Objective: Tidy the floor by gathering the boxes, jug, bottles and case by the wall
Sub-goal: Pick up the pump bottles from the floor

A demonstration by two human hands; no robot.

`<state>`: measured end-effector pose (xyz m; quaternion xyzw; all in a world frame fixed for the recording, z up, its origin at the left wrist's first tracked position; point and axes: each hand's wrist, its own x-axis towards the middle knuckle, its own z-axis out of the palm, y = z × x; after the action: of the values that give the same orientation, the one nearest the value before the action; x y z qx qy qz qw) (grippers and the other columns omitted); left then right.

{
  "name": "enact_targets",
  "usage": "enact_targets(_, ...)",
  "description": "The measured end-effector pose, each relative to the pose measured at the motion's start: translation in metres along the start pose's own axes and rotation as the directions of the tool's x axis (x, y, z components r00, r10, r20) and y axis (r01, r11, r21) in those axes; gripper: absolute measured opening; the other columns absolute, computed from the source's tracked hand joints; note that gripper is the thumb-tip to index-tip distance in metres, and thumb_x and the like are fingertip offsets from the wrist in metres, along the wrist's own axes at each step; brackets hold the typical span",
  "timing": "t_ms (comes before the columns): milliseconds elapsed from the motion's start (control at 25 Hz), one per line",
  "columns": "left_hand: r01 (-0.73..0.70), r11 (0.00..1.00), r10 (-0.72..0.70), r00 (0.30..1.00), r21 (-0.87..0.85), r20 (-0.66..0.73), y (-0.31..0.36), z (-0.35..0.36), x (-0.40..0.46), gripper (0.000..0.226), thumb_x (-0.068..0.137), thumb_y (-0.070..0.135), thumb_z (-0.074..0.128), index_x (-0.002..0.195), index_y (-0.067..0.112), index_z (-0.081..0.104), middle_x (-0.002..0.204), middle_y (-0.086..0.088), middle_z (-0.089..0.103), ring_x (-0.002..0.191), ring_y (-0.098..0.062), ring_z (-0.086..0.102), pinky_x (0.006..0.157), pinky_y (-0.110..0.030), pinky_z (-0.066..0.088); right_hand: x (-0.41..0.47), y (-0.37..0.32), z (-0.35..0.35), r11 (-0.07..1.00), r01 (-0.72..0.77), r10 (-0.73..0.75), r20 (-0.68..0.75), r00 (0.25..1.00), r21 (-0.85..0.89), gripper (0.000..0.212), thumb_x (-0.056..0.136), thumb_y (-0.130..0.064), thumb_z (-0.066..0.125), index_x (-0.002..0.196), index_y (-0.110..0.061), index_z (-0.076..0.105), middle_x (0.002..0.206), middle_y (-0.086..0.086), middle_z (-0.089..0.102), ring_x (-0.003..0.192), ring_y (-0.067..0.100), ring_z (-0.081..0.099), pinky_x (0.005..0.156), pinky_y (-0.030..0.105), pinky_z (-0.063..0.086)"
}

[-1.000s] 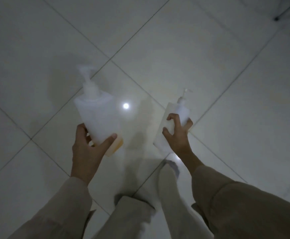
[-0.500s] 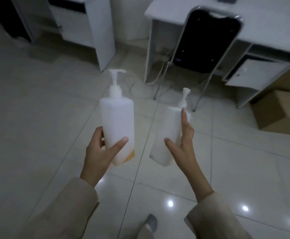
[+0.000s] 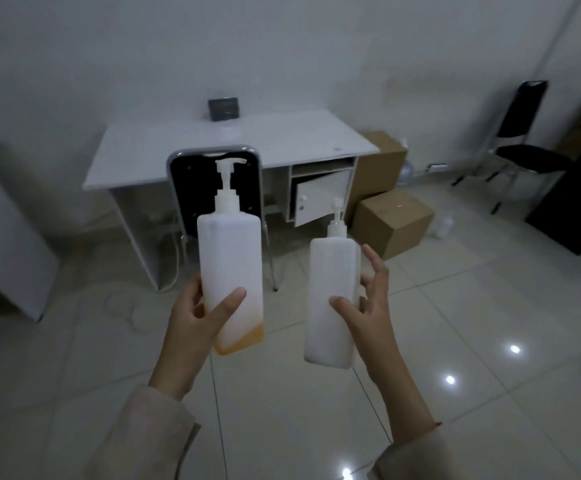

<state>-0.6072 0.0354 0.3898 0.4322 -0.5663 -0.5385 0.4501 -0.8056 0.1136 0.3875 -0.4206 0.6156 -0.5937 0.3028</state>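
Gripping the larger bottle, orange dregs inside, left hand; right hand pinches the smaller bottle.

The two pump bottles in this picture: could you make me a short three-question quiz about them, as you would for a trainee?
1. True or false: the left hand grips the larger pump bottle, which has orange liquid at its bottom.
2. Which stands directly behind the larger bottle? A. a black chair B. a ladder C. a bicycle
3. Fill in: the smaller pump bottle is held by the ___ hand.

Key:
1. True.
2. A; the chair is pushed in at the white desk.
3. Right; its thumb is on the front and its fingers are only loosely curled behind.
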Motion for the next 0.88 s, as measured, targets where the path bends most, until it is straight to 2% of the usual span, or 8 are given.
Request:
enact_targets(160, 0.020, 1.000, -0.019, 0.990, -0.007, 0.138, 0.001, 0.024, 0.063, 0.073, 0.050, 0.056, 0.068, 0.115, 0.024, 0.054, 0.112, 0.005, 0.064, 0.099, -0.014, 0.063, 0.072, -0.030, 0.052, 0.030, 0.005, -0.017, 0.998, -0.018, 0.030, -0.194, 0.980, 0.060, 0.086, 0.057, -0.041, 0.062, 0.131, -0.050, 0.019, 0.116, -0.008, 0.045, 0.097, 0.018, 0.057, 0.069, 0.029, 0.050)
enact_targets(280, 0.044, 0.999, -0.044, 0.965, 0.006, 0.258, -0.006, 0.058, 0.096, 0.069, 0.049, 0.056, 0.065, 0.109, 0.024, 0.053, 0.109, 0.003, 0.063, 0.096, -0.014, 0.063, 0.070, -0.028, 0.051, 0.046, 0.017, -0.043, 0.993, -0.061, 0.090, -0.328, 0.940, 0.099, 0.088, 0.055, -0.042, 0.062, 0.132, -0.046, 0.019, 0.115, -0.004, 0.046, 0.093, 0.015, 0.058, 0.062, 0.021, 0.049)
enact_targets(400, 0.067, 0.998, -0.057, 0.938, -0.017, 0.342, -0.016, 0.108, 0.122, 0.061, 0.050, 0.055, 0.061, 0.105, 0.030, 0.052, 0.105, 0.000, 0.062, 0.093, -0.016, 0.062, 0.070, -0.029, 0.051, 0.075, 0.030, -0.080, 0.987, -0.095, 0.142, -0.413, 0.900, 0.132, 0.083, 0.060, -0.034, 0.061, 0.132, -0.043, 0.020, 0.112, -0.002, 0.045, 0.089, 0.013, 0.057, 0.058, 0.019, 0.048)
enact_targets(480, 0.073, 0.997, -0.057, 0.922, -0.029, 0.383, -0.022, 0.154, 0.143, 0.062, 0.051, 0.055, 0.058, 0.107, 0.032, 0.049, 0.103, -0.003, 0.060, 0.092, -0.019, 0.061, 0.069, -0.030, 0.051, 0.102, 0.041, -0.113, 0.986, -0.108, 0.154, -0.436, 0.887, 0.129, 0.080, 0.060, -0.034, 0.060, 0.129, -0.044, 0.021, 0.110, -0.003, 0.046, 0.088, 0.013, 0.057, 0.057, 0.018, 0.048)
enact_targets(640, 0.111, 0.991, -0.076, 0.925, -0.074, 0.373, -0.028, 0.262, 0.181, 0.085, 0.048, 0.055, 0.055, 0.124, 0.019, 0.043, 0.102, -0.007, 0.056, 0.091, -0.026, 0.057, 0.068, -0.037, 0.051, 0.163, 0.052, -0.198, 0.988, -0.127, 0.154, -0.418, 0.895, 0.093, 0.088, 0.048, -0.052, 0.059, 0.128, -0.046, 0.022, 0.110, -0.007, 0.046, 0.090, 0.012, 0.058, 0.050, 0.015, 0.050)
enact_targets(800, 0.219, 0.968, -0.171, 0.934, -0.125, 0.313, -0.031, 0.364, 0.208, 0.093, 0.047, 0.063, 0.052, 0.130, 0.021, 0.040, 0.106, -0.009, 0.055, 0.097, -0.032, 0.056, 0.076, -0.046, 0.051, 0.220, 0.061, -0.288, 0.985, -0.161, 0.174, -0.406, 0.897, 0.066, 0.077, 0.054, -0.057, 0.058, 0.123, -0.048, 0.026, 0.114, -0.001, 0.048, 0.092, 0.017, 0.061, 0.059, 0.021, 0.053)
enact_targets(880, 0.242, 0.964, -0.199, 0.929, -0.108, 0.311, -0.030, 0.409, 0.224, 0.094, 0.048, 0.069, 0.050, 0.130, 0.026, 0.039, 0.107, -0.006, 0.056, 0.096, -0.028, 0.057, 0.078, -0.046, 0.051, 0.245, 0.070, -0.326, 0.981, -0.167, 0.191, -0.417, 0.888, 0.095, 0.067, 0.055, -0.062, 0.057, 0.115, -0.049, 0.032, 0.114, 0.004, 0.050, 0.093, 0.020, 0.062, 0.063, 0.027, 0.055)
